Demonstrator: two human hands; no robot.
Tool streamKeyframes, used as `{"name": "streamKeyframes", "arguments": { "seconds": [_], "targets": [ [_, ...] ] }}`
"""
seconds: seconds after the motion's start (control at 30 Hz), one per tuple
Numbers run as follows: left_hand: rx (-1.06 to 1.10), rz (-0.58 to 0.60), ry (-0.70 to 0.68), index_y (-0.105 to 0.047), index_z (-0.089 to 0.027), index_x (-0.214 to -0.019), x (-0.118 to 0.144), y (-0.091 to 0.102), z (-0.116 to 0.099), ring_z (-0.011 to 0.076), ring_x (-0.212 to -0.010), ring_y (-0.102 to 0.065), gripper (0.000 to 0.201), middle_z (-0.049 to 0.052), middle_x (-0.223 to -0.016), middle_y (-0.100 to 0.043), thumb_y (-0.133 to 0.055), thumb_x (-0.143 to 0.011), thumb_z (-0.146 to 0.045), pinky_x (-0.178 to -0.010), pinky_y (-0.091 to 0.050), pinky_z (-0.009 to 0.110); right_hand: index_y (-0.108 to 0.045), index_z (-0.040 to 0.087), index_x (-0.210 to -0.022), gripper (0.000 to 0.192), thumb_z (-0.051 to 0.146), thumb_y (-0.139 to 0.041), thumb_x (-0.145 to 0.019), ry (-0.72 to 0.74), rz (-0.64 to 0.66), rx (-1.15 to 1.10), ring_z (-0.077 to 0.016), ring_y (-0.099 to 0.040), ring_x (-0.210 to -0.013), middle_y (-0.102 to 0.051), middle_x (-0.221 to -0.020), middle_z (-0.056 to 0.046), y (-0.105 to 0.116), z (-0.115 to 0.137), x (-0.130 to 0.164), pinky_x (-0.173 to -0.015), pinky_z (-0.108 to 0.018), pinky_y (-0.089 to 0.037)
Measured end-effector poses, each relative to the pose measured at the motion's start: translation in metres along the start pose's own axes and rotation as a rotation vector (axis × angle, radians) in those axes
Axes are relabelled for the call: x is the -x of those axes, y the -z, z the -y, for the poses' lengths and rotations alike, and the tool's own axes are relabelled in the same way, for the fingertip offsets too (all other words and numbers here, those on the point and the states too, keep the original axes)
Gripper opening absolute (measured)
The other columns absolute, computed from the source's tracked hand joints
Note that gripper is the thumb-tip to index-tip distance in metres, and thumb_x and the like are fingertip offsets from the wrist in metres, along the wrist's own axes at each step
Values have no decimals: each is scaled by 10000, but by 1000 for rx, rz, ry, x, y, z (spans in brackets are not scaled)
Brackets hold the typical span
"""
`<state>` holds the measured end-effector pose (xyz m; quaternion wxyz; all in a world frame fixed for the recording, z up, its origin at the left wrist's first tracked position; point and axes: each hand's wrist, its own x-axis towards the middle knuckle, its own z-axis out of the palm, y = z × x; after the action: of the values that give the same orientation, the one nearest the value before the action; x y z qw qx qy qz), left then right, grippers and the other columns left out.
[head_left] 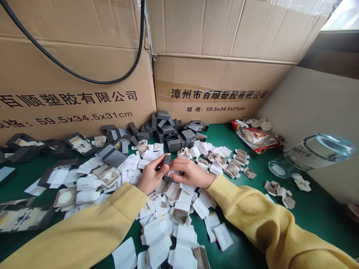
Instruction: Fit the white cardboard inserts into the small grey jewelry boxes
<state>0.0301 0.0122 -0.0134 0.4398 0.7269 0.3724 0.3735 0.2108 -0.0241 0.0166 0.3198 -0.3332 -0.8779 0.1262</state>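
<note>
The small grey box (167,160) sits at centre frame, pinched between both hands; most of it is hidden behind the fingers, so only its top end and part of one side show. Its visible part stands roughly upright, long axis running toward the top of the frame; the exact shape cannot be made out. The left hand (151,175) closes its fingers around the box from the left. The right hand (189,172) meets it from the right, fingers curled narrow against the box and a white paper piece (176,172) beneath it; where one ends and the other begins is unclear. Both yellow sleeves (92,228) are cut off at the lower frame edge.

Beneath the hands, white paper inserts (159,231) cover the green surface (316,213) in a loose heap. A pile of finished grey boxes (171,132) lies just above centre, against two large cardboard cartons (213,74) filling the top of the frame. Flat dark box blanks (22,144) lie at left, partly cut off. A red snack packet (256,138) and a clear glass jar (308,153) on its side, blurred, lie at right.
</note>
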Motion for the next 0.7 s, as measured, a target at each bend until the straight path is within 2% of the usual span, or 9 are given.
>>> {"name": "streamKeyframes", "arguments": {
  "seconds": [0.2,0.5,0.7],
  "targets": [
    [-70,-13,-49,-540,-118,-1241,2,-1,0,270,-1161,-527,670,135,-1239,-587,-448,-792,-606,-1004,-396,348,-577,200,-804,86,140,-516,-797,-15,27,93,-164,-509,-731,-576,-748,-24,0,-1,-1,-675,-269,-438],
    [-60,2,-61,-523,-119,-1253,2,-1,3,267,-1170,-515,665,136,-1250,-573,-459,-792,-595,-995,-396,339,-606,182,-820,79,146,-537,-809,61,116,72,-170,-511,-801,-602,-817,-40,8,-4,-4,-759,-282,-437],
    [-30,8,-17,-526,-123,-1244,3,0,3,263,-1105,-556,648,135,-1216,-595,-464,-795,-586,-937,-435,325,-635,180,-839,125,200,-514,-862,38,26,63,-154,-537,-775,-638,-807,-48,-2,-5,4,-744,-275,-466]
  ]
}}
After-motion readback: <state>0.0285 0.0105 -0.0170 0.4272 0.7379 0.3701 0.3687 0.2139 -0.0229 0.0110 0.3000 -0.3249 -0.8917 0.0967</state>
